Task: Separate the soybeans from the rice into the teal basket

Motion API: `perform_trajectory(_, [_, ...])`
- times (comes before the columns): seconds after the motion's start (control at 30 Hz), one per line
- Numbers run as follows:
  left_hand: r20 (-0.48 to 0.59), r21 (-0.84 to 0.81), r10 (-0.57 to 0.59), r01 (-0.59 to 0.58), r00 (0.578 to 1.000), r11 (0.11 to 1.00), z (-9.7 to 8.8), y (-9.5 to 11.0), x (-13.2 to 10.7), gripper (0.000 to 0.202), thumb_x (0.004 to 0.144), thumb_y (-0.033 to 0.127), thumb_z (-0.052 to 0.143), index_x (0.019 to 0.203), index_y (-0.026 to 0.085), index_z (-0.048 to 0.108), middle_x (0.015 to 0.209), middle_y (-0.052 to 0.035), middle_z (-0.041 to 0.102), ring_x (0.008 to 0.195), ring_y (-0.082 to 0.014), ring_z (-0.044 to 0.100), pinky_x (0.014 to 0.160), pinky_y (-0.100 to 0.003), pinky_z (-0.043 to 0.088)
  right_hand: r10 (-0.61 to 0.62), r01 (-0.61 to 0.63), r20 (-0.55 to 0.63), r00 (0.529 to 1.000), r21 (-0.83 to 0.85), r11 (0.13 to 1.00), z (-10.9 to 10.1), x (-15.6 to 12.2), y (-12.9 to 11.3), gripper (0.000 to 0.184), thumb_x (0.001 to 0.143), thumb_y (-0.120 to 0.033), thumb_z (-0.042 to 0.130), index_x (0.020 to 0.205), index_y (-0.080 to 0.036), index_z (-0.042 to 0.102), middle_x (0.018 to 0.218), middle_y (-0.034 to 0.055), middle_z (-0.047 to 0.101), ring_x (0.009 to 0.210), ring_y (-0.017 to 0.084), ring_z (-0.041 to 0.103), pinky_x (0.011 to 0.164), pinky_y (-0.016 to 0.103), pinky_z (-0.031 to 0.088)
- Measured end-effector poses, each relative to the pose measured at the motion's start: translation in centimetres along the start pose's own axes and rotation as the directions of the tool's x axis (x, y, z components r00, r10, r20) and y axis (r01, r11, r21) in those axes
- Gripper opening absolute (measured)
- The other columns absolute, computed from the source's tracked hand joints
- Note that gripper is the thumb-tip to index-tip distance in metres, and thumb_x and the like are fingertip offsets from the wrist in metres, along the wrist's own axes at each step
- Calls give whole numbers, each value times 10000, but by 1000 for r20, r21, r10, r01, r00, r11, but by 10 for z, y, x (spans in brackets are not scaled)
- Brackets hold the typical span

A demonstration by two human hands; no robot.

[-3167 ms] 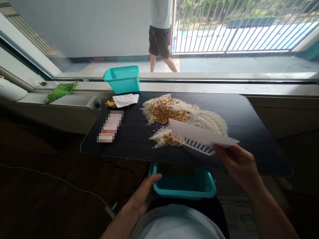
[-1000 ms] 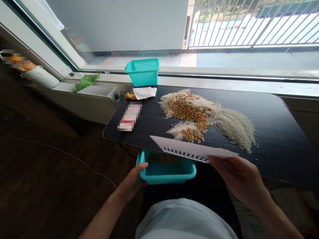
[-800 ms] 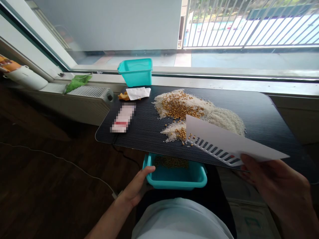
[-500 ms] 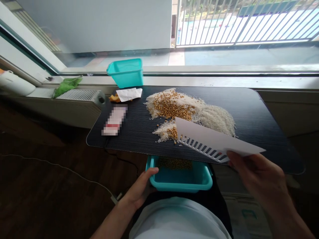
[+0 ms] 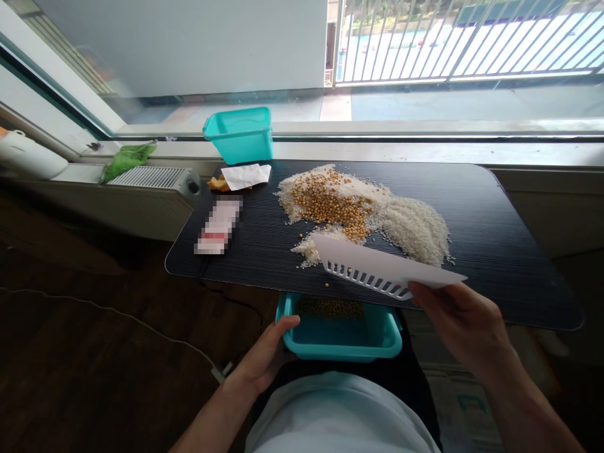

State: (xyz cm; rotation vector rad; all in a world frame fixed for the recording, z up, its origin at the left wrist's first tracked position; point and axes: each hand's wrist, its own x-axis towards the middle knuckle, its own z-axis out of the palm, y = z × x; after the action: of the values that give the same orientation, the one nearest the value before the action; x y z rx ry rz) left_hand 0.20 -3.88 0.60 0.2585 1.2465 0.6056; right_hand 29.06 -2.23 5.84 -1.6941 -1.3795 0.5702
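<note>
My right hand (image 5: pixel 460 324) is closed on one end of a white slotted paper scoop (image 5: pixel 377 270), which lies low over the near part of the black table (image 5: pixel 495 214). A few yellow beans show through its slots. Beyond it lies a pile of white rice mixed with yellow beans (image 5: pixel 349 204). My left hand (image 5: pixel 267 352) grips the left rim of a teal bin (image 5: pixel 340 327) held below the table's near edge, with beans in its bottom.
A second teal bin (image 5: pixel 240 133) stands on the sill at the back. White paper (image 5: pixel 245 175) and a blurred packet (image 5: pixel 218 224) lie on the table's left part. A radiator (image 5: pixel 146 189) with a green cloth (image 5: pixel 126 168) is at the left.
My right hand has drawn the scoop toward me across the small near heap; the beans there are gone from sight and a stray bean lies by the table's edge. My left hand stays on the bin.
</note>
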Motion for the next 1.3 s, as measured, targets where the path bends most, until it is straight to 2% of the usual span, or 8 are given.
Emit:
perform_trajectory(0.1, [-17, 1, 10, -10, 1000, 1000, -2, 0, -1, 487, 672, 498, 817, 1022, 183, 692, 1048, -96, 792, 1086, -327, 703, 779, -349, 540, 7, -12, 100, 995, 49, 999, -4, -4, -2, 292, 807, -526, 718, 791, -243, 791, 675, 12, 747, 623, 219, 694, 607, 319, 577])
perform_trajectory(0.2, [-32, -7, 9, -9, 999, 1000, -3, -1, -1, 476, 663, 502, 821, 996, 186, 692, 1022, -89, 792, 1076, -319, 703, 774, -341, 537, 140, -139, -55, 989, 34, 990, -15, -9, -3, 316, 759, -538, 769, 815, -229, 804, 737, 38, 776, 675, 237, 722, 647, 325, 602])
perform_trajectory(0.33, [-25, -17, 0, 0, 1000, 1000, 0, -1, 0, 405, 683, 476, 813, 940, 194, 680, 990, -80, 793, 1038, -303, 707, 765, -338, 542, 256, -244, -229, 939, 80, 966, -23, -7, -3, 349, 733, -506, 799, 911, -206, 811, 836, 65, 801, 793, 278, 766, 750, 364, 635])
perform_trajectory(0.57, [-41, -6, -17, 17, 999, 1000, 7, -3, 0, 377, 695, 455, 799, 928, 189, 669, 973, -88, 792, 1026, -304, 713, 772, -346, 556, 261, -251, -173, 950, 76, 965, -26, -2, -3, 341, 737, -499, 790, 912, -208, 818, 830, 61, 800, 819, 286, 771, 806, 378, 632])
perform_trajectory(0.73, [-22, -14, -11, 11, 1000, 1000, 8, -3, 1, 367, 712, 455, 803, 935, 193, 674, 961, -81, 792, 1041, -304, 713, 791, -348, 563, 283, -271, -220, 933, 84, 959, -30, -6, -3, 306, 715, -488, 809, 853, -215, 808, 804, 58, 797, 779, 287, 764, 739, 376, 637])
perform_trajectory(0.9, [-21, -2, -7, 7, 1000, 1000, 8, -4, 2, 363, 717, 459, 801, 931, 192, 681, 962, -86, 792, 1054, -312, 713, 799, -352, 566, 281, -261, -180, 943, 128, 957, -27, -5, -3, 308, 720, -478, 808, 899, -227, 825, 818, 50, 802, 811, 286, 770, 804, 382, 640])
perform_trajectory(1.1, [-14, -5, 0, 0, 1000, 1000, 7, -5, 2, 378, 736, 451, 799, 983, 183, 701, 998, -97, 793, 1073, -320, 712, 828, -369, 574, 295, -277, -195, 936, 112, 954, -33, -10, 7, 320, 703, -474, 833, 877, -206, 818, 784, 52, 790, 695, 246, 744, 667, 330, 635])
perform_trajectory(1.3, [-19, -9, -2, 1, 1000, 1000, 8, -4, 3, 385, 751, 426, 784, 1033, 177, 702, 1027, -102, 793, 1072, -322, 716, 800, -365, 583, 265, -255, -232, 936, 73, 964, -31, -2, 4, 312, 719, -451, 804, 907, -202, 815, 749, 53, 771, 732, 258, 747, 687, 343, 623])
